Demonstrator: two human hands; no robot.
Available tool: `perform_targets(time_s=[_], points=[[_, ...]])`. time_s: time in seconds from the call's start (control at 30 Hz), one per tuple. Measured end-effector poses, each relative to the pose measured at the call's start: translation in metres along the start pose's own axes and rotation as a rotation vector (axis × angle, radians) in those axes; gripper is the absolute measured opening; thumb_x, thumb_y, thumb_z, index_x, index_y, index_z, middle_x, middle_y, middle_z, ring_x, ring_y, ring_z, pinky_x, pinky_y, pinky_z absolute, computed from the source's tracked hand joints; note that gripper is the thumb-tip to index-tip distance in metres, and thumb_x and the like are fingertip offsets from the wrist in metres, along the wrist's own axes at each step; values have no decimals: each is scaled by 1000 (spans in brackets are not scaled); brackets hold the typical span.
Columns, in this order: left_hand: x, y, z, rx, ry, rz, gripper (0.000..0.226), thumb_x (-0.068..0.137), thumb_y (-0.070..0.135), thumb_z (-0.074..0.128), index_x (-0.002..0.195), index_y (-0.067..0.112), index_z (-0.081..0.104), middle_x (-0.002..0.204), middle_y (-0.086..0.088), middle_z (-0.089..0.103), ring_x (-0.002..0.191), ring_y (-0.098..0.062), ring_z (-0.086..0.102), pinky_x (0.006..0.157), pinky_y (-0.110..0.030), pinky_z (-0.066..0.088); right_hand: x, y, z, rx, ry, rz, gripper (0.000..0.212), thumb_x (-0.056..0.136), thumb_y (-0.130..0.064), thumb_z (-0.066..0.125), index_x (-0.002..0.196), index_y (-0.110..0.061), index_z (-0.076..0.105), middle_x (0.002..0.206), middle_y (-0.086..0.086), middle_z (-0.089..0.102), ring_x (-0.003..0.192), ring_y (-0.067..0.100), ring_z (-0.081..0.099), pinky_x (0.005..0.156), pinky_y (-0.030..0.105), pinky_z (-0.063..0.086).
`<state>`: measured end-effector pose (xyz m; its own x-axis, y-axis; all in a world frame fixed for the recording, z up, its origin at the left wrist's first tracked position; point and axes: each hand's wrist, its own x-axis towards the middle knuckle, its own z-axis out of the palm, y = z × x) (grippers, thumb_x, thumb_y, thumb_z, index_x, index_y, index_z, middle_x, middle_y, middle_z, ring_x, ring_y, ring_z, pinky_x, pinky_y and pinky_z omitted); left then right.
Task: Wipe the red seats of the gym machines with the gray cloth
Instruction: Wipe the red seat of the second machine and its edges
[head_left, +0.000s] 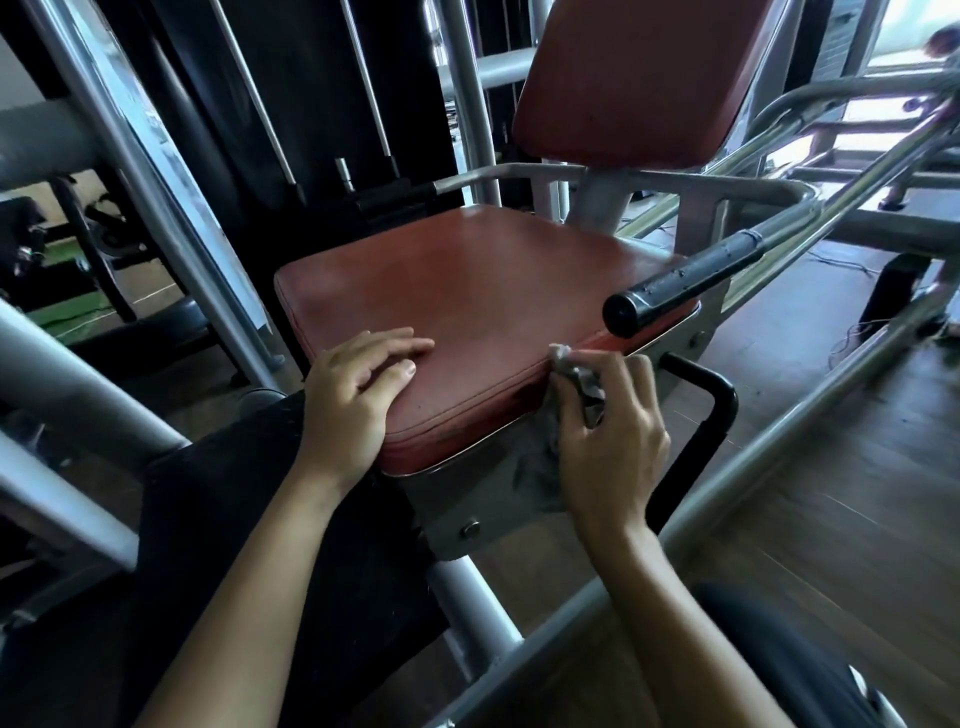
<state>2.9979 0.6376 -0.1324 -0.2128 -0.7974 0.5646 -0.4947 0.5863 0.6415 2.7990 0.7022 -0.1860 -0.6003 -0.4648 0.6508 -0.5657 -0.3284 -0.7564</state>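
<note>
Head view, looking down on one machine. Red seat (467, 312) at centre: square pad, rounded corners, piped seam along the near edge, smooth vinyl with a dull sheen and faint scuffing. Red backrest (639, 78) at 12 o'clock, same material, tilted back. Left hand (358, 400) lying flat on the near-left corner of the seat at 9 o'clock, fingers released and spread on the vinyl, gripping nothing. Right hand (608, 436) at 4 o'clock from the pad's centre, fingers clenched around the gray cloth (582, 379), crumpled and thin, pressed against the seat's near-right edge, with more fabric trailing down over the metal bracket (467, 514) below.

Likely risks: cloth so tightly balled that only a small patch meets the vinyl, leaving streaks or missed areas on the broad top; trailing fabric snagging on the bracket bolt or the black lever (711, 410) just beside the knuckles; wrist knocking the black handle grip (691, 280) overhanging at 2 o'clock. Frame tubes painted gray, hard and round.
</note>
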Motion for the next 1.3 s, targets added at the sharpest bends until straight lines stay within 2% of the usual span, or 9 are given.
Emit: perform_targets(time_s=[0.2, 0.37, 0.53, 0.67, 0.77, 0.87, 1.0, 1.2, 1.3], points=[[0, 0, -1, -7, -16, -19, 31, 91, 26, 55, 111, 22, 78, 122, 13, 70, 126, -3, 58, 118, -45, 35, -19, -1, 2, 17, -75, -142, 9, 91, -27, 74, 94, -20, 77, 89, -4, 62, 76, 17, 63, 61, 37, 53], [-2, 6, 2, -1, -13, -22, 30, 89, 22, 54, 108, 23, 77, 119, 14, 69, 122, 1, 58, 100, -10, 38, -25, -9, 11, 5, 2, -2, 10, 92, -27, 72, 92, -18, 75, 91, -6, 61, 76, 14, 64, 59, 37, 52], [-3, 5, 0, 2, -37, -35, 31, 90, 22, 54, 111, 23, 77, 122, 16, 68, 125, 1, 56, 117, -36, 36, -16, -2, 0, 34, -115, -59, 6, 92, -26, 73, 97, -27, 75, 97, -11, 66, 82, 10, 66, 65, 35, 53], [-5, 11, 3, 16, -3, -34, 33, 88, 21, 52, 110, 19, 77, 116, 21, 67, 121, 5, 57, 113, -26, 38, -21, -10, 13, 60, 63, 122, 8, 93, -24, 70, 100, -22, 74, 98, -12, 65, 84, 7, 65, 71, 34, 55], [-6, 13, 2, 19, -20, -42, 34, 88, 22, 51, 111, 20, 77, 118, 19, 67, 121, 11, 54, 112, -17, 32, -44, -22, 15, 73, -67, 14, 11, 93, -23, 70, 102, -20, 74, 99, -11, 66, 87, 10, 67, 72, 32, 55], [-7, 10, -1, 14, -30, -47, 34, 89, 22, 51, 112, 21, 76, 124, 12, 68, 124, 9, 53, 120, -27, 27, -24, -6, 3, 35, -117, -29, 8, 91, -27, 72, 99, -25, 75, 97, -14, 67, 86, 8, 66, 69, 31, 54], [-7, 10, 2, 11, -12, -47, 34, 89, 22, 51, 111, 21, 76, 121, 17, 68, 124, 5, 55, 120, -42, 31, -23, -13, 13, 72, 78, 147, 7, 92, -24, 70, 98, -23, 73, 96, -15, 66, 81, 1, 63, 70, 30, 53], [-9, 7, -1, -4, -26, -75, 36, 89, 27, 50, 115, 25, 75, 127, 14, 66, 130, 2, 51, 122, -41, 28, -49, -21, 10, 98, -146, -116, 7, 92, -24, 73, 98, -21, 76, 95, -10, 68, 83, 11, 66, 70, 31, 54], [-11, 6, 0, 3, -25, -68, 36, 91, 26, 49, 115, 25, 75, 129, 12, 67, 132, -3, 51, 122, -45, 28, -12, 0, 3, 57, 6, 74, 8, 92, -27, 72, 97, -22, 74, 96, -11, 67, 82, 7, 66, 70, 35, 54]])
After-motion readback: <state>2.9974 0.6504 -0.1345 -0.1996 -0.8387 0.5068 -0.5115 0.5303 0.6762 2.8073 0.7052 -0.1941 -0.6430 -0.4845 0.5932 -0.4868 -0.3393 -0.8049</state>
